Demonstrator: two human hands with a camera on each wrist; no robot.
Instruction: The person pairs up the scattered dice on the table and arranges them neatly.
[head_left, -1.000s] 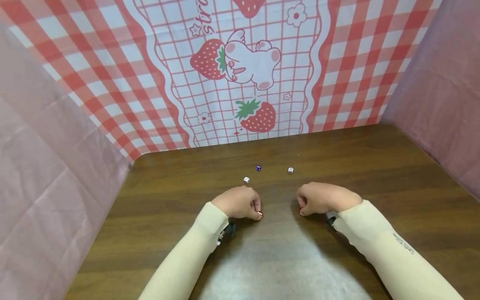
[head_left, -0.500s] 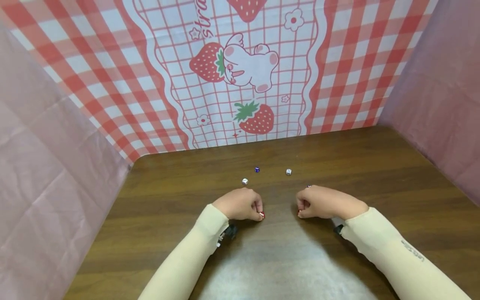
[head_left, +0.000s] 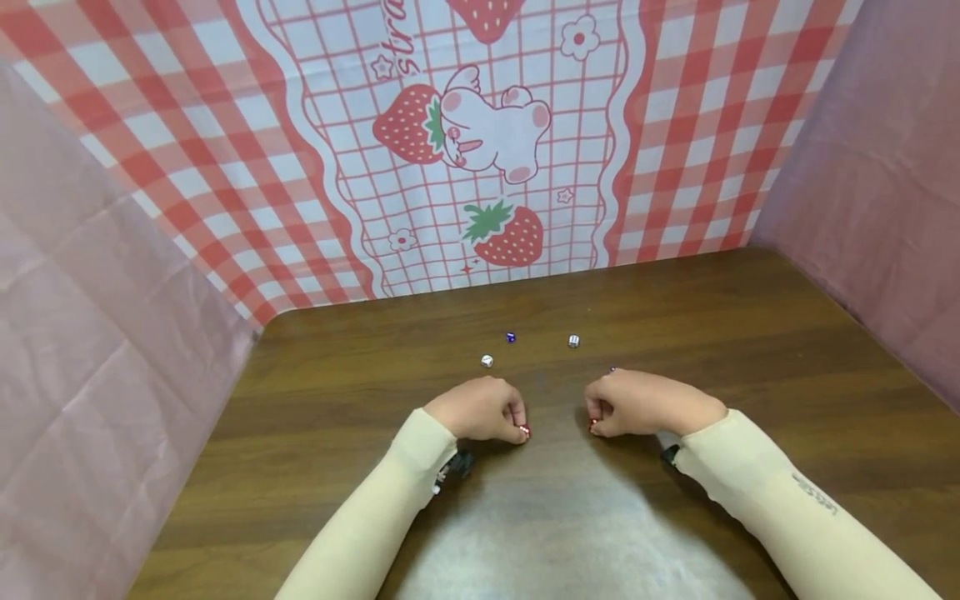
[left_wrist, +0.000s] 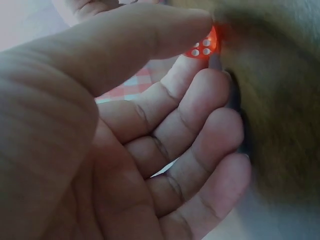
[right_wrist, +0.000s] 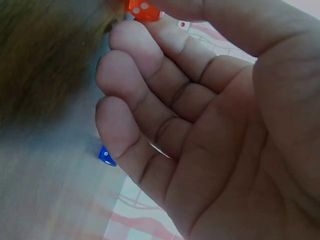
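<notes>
Red dice are pinched, one in my left grip, one in my right grip; white dice and blue dice lie beyond on the bench.

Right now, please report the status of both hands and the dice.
Left hand pinches red die. Right hand pinches second red die. Possible obstacle: blue die just beyond right hand.

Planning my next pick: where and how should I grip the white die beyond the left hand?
Probably pinch two opposite sides of the white die, coming from above: it is a small cube on the table, apart from the nearby blue die. Free the left hand first; it pinches a red die.
</notes>
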